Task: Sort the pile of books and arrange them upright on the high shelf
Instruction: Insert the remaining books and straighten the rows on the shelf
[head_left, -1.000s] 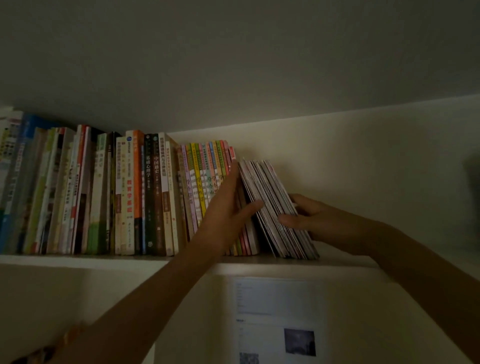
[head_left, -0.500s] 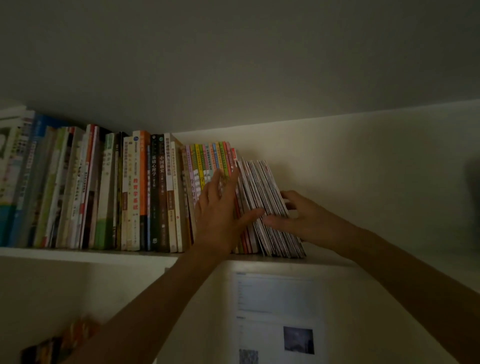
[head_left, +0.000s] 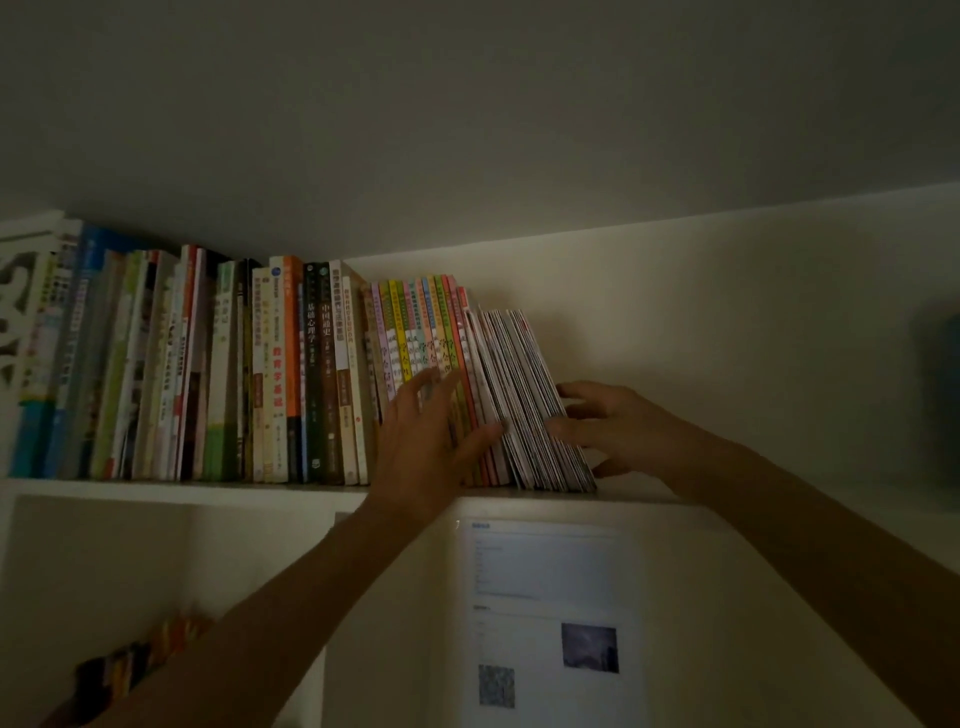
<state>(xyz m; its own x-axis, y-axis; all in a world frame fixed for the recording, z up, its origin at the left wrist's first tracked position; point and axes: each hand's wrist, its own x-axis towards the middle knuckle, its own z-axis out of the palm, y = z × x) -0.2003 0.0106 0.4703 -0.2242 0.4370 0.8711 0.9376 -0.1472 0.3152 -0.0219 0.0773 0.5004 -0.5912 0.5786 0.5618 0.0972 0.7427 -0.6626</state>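
The shelf board is white. A black-spined book carries white characters beside an orange spine. The thin books to its right alternate pink, yellow, green and blue. The leaning stack shows white and red edges. A white sheet bears a dark photo.

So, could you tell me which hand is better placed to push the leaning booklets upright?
Probably the right hand: it touches the open end of the leaning booklets; the left hand lies across the spines.
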